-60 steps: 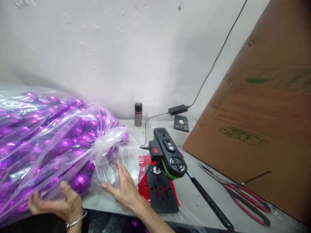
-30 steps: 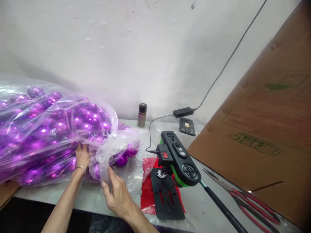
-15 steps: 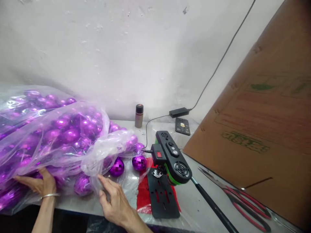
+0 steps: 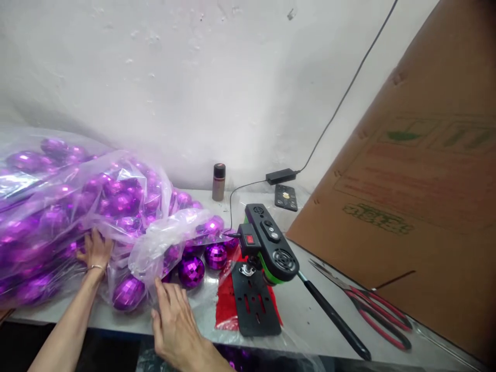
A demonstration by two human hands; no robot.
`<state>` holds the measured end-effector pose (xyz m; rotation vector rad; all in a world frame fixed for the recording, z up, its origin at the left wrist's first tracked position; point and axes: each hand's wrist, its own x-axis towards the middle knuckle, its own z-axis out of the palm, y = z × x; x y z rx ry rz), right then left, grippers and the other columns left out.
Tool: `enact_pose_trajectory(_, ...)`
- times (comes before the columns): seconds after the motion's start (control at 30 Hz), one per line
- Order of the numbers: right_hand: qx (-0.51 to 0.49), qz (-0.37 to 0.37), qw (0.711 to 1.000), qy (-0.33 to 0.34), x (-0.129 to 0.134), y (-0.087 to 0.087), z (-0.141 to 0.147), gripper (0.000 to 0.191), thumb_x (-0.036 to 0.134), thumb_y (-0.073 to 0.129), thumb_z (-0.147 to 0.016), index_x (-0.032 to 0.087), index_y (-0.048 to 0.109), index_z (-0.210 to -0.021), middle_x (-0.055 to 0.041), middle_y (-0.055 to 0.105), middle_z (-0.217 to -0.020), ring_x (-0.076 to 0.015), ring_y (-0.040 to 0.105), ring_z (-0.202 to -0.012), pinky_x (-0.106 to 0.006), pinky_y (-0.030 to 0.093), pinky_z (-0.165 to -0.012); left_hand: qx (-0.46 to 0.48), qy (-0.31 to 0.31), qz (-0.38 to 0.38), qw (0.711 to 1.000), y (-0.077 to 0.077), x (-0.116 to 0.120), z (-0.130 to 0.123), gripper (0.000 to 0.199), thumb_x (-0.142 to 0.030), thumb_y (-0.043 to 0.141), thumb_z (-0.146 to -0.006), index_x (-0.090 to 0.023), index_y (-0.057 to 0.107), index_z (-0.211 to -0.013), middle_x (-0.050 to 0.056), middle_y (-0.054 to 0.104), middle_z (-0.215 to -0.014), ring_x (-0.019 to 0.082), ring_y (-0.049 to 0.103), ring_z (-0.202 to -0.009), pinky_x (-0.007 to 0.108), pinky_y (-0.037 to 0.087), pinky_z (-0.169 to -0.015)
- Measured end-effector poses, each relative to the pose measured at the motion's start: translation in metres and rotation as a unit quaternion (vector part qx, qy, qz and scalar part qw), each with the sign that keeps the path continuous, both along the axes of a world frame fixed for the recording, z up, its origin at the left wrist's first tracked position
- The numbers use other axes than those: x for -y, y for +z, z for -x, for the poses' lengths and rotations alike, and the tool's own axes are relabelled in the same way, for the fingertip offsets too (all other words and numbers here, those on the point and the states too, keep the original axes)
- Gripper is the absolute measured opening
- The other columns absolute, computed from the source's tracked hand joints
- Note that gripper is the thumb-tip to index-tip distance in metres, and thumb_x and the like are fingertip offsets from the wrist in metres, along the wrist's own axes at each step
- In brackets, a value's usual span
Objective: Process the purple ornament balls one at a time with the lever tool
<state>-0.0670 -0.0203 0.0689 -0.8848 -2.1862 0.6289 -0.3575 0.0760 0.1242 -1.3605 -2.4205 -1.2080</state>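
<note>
Across the left side of the table [image 4: 302, 315], a large clear plastic bag [image 4: 160, 237] lies slumped on its side, wrinkled and glossy. Its mouth faces right, the edge bunched into a thick, whitish roll. Purple balls [image 4: 191, 271] inside: shiny, faceted like mirror balls, heaped and blurred by the plastic.

Bag well filled. Several balls sit bare at the mouth, two of them near the front just left of a red sheet [image 4: 226, 310]. Purple glints also below the table's front edge. Small bottle [image 4: 219, 183] upright by the wall, dark cap, brownish body; contents hard to tell. Tall brown cardboard [image 4: 406, 170] slants on the right, scissors [image 4: 380, 315] along its foot. Black machine [image 4: 271, 243] and its slotted plate [image 4: 256, 305] stand over the red sheet, right of the bag.

Left hand [image 4: 95, 250]: fingers spread well apart, laid on the bag's near side, balls beneath and around them. Right hand [image 4: 174, 318]: fingers side by side, slightly bent, thumb a little apart, tips at the near edge of the rolled mouth; cannot tell whether they pinch the plastic. Nearest bare ball lies just beyond these fingers, to their right.
</note>
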Motion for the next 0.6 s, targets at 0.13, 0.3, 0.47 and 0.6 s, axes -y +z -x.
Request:
enact_pose_trajectory(0.13, -0.015, -0.052, 0.999, 0.009, 0.003, 0.002, -0.026, 0.072, 0.008, 0.061, -0.096, 0.016, 0.048, -0.167, -0.0212, 0.069, -0.153, -0.0337, 0.07, -0.14, -0.051, 0.063, -0.118, 0.02, 0.062, 0.018, 0.998, -0.002, 0.039, 0.003, 0.048, -0.039, 0.057, -0.094, -0.01, 0.064, -0.132, 0.027, 0.067, -0.148, 0.053, 0.055, -0.152, 0.077, 0.042, -0.127)
enact_pose_trajectory(0.3, -0.029, -0.103, 0.994, 0.003, 0.017, -0.002, -0.064, 0.066, 0.005, 0.061, -0.091, 0.017, 0.056, -0.156, -0.0199, 0.073, -0.146, -0.0329, 0.072, -0.138, -0.047, 0.066, -0.115, 0.003, 0.17, -0.061, 0.984, 0.007, 0.094, -0.029, 0.058, -0.041, 0.058, -0.086, -0.011, 0.067, -0.135, 0.025, 0.075, -0.135, 0.054, 0.064, -0.141, 0.082, 0.045, -0.122)
enact_pose_trajectory(0.47, -0.038, -0.107, 0.993, 0.034, 0.036, -0.031, -0.089, 0.041, 0.008, 0.062, -0.095, 0.023, 0.068, -0.133, -0.0108, 0.082, -0.113, -0.0245, 0.083, -0.098, -0.034, 0.072, -0.088, -0.046, -0.117, -0.151, 0.98, 0.001, 0.119, -0.141, 0.033, -0.045, 0.062, -0.104, -0.021, 0.077, -0.121, 0.012, 0.084, -0.11, 0.03, 0.081, -0.097, 0.046, 0.069, -0.095)
enact_pose_trajectory(0.6, -0.045, -0.123, 0.991, 0.04, 0.057, -0.067, -0.102, 0.026, 0.018, 0.067, -0.101, 0.03, 0.073, -0.123, -0.0034, 0.082, -0.097, -0.0194, 0.079, -0.077, -0.026, 0.067, -0.072, -0.145, -0.284, -0.081, 0.944, -0.019, 0.085, -0.204, 0.036, -0.036, 0.05, -0.114, -0.024, 0.083, -0.113, 0.01, 0.087, -0.104, 0.025, 0.083, -0.094, 0.036, 0.068, -0.087)
